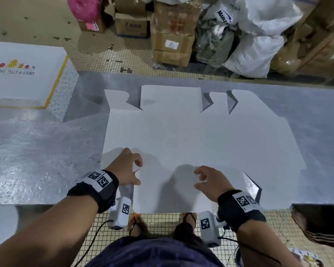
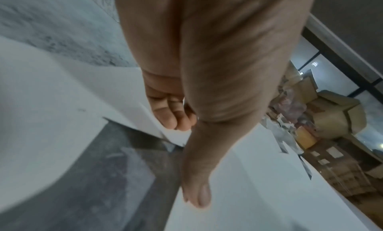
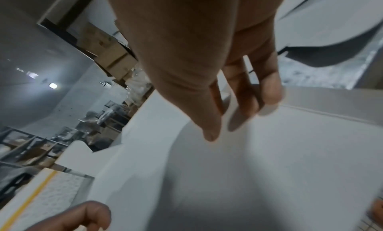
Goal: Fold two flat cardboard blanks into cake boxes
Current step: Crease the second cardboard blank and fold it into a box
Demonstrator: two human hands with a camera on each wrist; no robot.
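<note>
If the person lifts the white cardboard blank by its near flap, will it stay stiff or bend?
The cardboard blank is wide and thin, so it probably sags. It likely bends first at the crease. On the metal table it probably slides easily.

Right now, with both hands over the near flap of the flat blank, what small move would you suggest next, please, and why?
Probably fold the near flap upward along its crease: the blank lies flat, that flap overhangs the table edge, and the left hand and right hand sit over its corners.

Grey metal table [image 1: 37,151] carries a flat white cardboard blank [image 1: 201,135] centre and a folded cake box [image 1: 25,76] far left.
</note>
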